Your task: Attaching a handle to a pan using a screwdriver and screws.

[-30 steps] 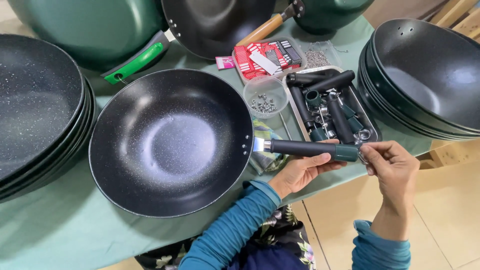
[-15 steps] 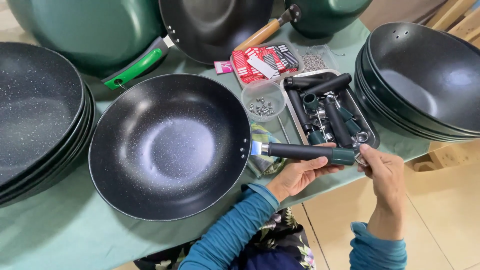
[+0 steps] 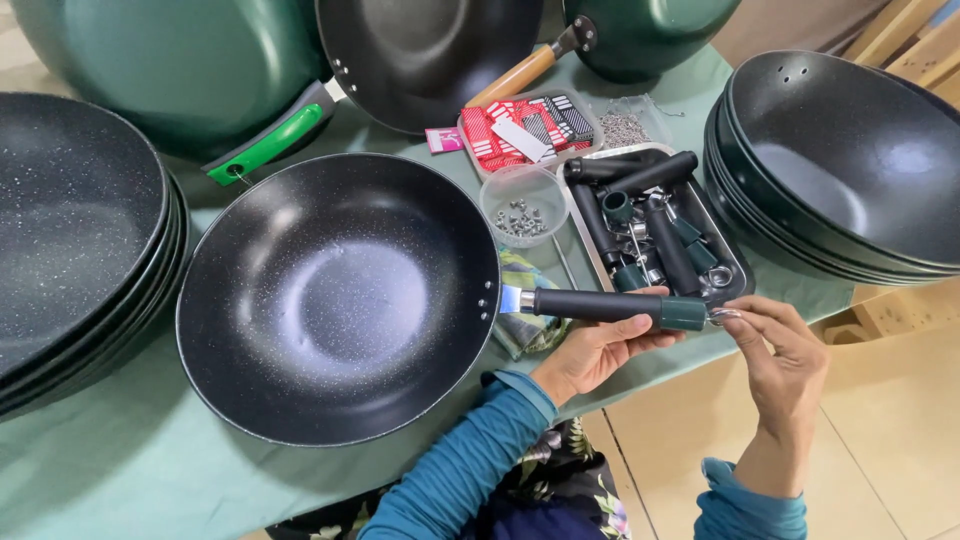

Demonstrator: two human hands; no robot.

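The left hand is cupping the long black handle with a green end cap from below, its grip wrapping that handle, which is meeting the speckled black wok lying on the green-covered desk. The right hand is pinching a small metal ring at the cap, beside the metal tray of spare handles.

Single head view, looking steeply down, close over the green-covered table. Left hand gripping the pan handle sits lower centre-right of the frame.
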